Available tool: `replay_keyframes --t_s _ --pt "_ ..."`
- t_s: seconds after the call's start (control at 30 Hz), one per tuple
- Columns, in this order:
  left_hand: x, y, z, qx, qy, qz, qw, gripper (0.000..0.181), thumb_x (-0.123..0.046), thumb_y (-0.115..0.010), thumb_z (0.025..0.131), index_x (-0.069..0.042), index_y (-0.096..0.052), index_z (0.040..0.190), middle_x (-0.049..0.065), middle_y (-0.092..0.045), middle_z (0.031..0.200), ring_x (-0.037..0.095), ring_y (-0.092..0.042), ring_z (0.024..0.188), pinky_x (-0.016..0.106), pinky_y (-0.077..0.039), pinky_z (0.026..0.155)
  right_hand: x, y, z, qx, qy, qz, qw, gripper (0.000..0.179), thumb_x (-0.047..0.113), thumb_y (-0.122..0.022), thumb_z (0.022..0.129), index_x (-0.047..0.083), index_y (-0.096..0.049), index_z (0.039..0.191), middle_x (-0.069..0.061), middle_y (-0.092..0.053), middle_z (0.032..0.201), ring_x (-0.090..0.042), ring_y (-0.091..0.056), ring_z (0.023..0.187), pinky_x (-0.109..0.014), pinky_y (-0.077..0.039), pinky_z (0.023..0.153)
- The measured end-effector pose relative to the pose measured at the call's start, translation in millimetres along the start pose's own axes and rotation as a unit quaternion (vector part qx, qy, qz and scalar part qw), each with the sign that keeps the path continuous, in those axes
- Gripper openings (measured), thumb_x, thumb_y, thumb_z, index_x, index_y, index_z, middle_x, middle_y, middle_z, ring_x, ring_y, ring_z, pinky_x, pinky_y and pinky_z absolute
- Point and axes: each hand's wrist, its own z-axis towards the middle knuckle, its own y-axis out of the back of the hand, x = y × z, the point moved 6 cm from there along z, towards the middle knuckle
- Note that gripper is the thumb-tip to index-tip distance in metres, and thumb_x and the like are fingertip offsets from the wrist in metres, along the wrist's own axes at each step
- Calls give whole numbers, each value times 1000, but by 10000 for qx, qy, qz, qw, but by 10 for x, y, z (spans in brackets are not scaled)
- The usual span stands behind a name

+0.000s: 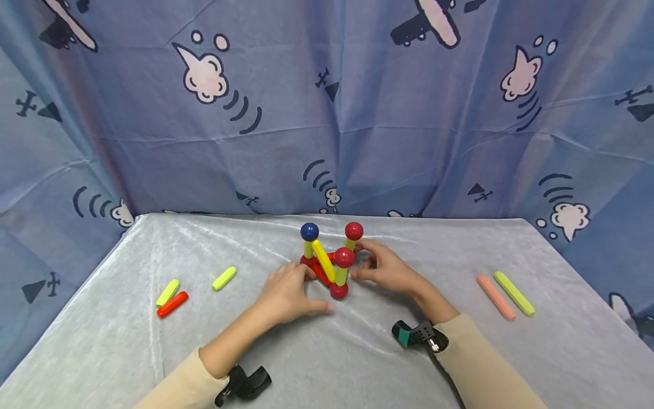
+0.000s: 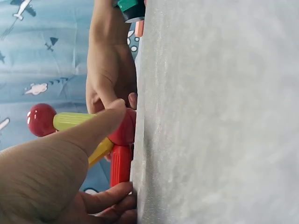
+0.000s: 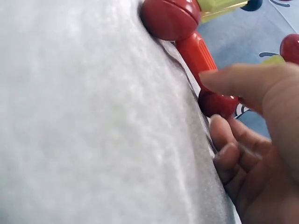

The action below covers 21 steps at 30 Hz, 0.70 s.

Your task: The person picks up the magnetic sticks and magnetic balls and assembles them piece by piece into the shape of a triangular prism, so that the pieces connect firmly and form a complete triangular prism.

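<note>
A building-toy frame of coloured rods and balls stands mid-table: a blue ball and two red balls top its upright rods, and a yellow rod leans across. On its left, my left hand touches a red rod low down with its fingertips, the thumb stretched apart near the front base ball. From the right, my right hand holds a red base ball between thumb and fingers; in the head view that ball is mostly hidden.
Loose rods lie on the grey cloth-covered table. At left are two yellow-green rods and a red one; at right, a pink rod beside a longer yellow-green rod. A blue patterned curtain hangs behind.
</note>
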Motion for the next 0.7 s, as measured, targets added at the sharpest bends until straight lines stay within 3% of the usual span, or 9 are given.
replay_keyframes --t_s 0.2,0.33,0.53,0.6,0.7 --pt "17 -31 22 -197 -194 -201 9994 87 -54 -90 67 -6 -57 132 7 -64 120 25 -56 108 49 -43 98 -24 50 -9 -332 -193 -3 9993 55 16 -84 81 2 -60 129 -18 -64 118 -18 -55 78 -26 -48 62" --pt "46 -31 55 -385 -379 -433 9976 91 -48 -90 70 -7 -50 140 6 -66 121 24 -58 109 50 -42 98 6 35 -9 -233 -65 -164 9996 53 18 -88 77 4 -64 122 -12 -66 102 -17 -55 72 -25 -47 61" --pt "152 29 106 -1004 -337 -1117 9881 63 -28 -88 78 -11 -54 128 5 -68 109 18 -64 92 39 -52 85 77 -20 5 -133 190 -744 9970 49 29 -88 76 10 -67 116 -4 -64 88 -15 -52 67 -26 -43 57" --pt "187 48 115 -1159 -296 -1296 9843 56 -25 -88 78 -13 -55 123 5 -67 110 17 -64 90 36 -54 81 92 -31 10 -101 195 -901 9957 49 32 -88 77 12 -66 116 -3 -64 87 -14 -52 67 -26 -43 57" --pt "213 66 130 -1346 -400 -1545 9780 48 -24 -86 81 -14 -58 119 4 -67 113 18 -65 95 35 -55 84 125 -5 -9 98 259 -1027 9943 47 32 -88 77 13 -67 115 -3 -67 92 -13 -55 69 -26 -47 60"
